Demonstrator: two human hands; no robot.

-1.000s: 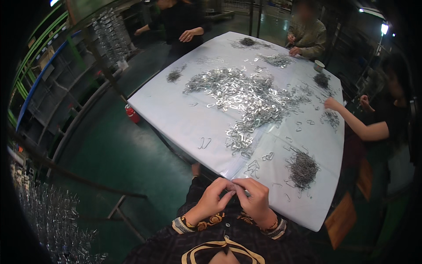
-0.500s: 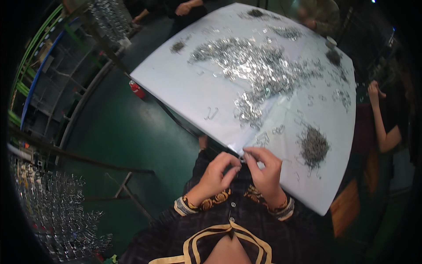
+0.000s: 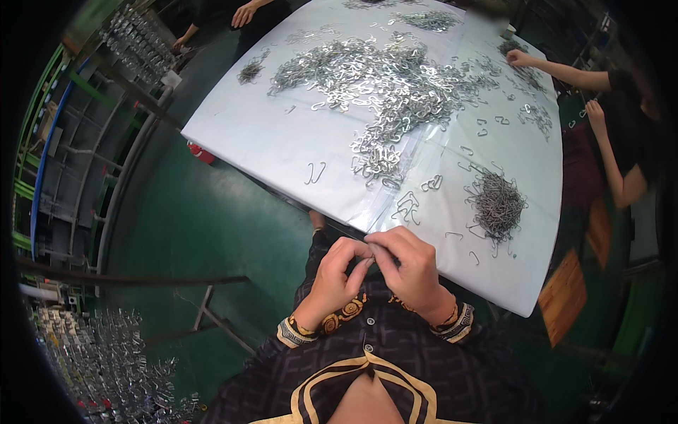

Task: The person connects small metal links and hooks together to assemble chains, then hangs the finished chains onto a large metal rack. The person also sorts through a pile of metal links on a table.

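Note:
Just off the near corner of the white-covered table (image 3: 261, 145), my left hand (image 3: 334, 277) and my right hand (image 3: 409, 272) meet at the fingertips. Both are closed in a pinch, and whatever small thing lies between them is hidden by the fingers. Beyond them, a few loose metal hooks (image 3: 407, 207) lie near the table's edge. A dense heap of thin grey wire hooks (image 3: 498, 205) sits to the right of my right hand. Two separate wire hooks (image 3: 316, 172) rest farther left. A large spread of shiny metal clips (image 3: 385, 92) covers the table's middle.
A co-worker's arm (image 3: 572, 74) reaches over the right side to a dark hook pile. Another person's hand (image 3: 244, 13) shows at the far left. Racks hung with metal pieces (image 3: 113, 360) stand at lower left. A red object (image 3: 200, 153) is beneath the table's left edge.
My fingertips have come together from slightly apart. The whole view has shifted, with the table appearing higher and farther left. On the right, a co-worker's arm now reaches onto the table.

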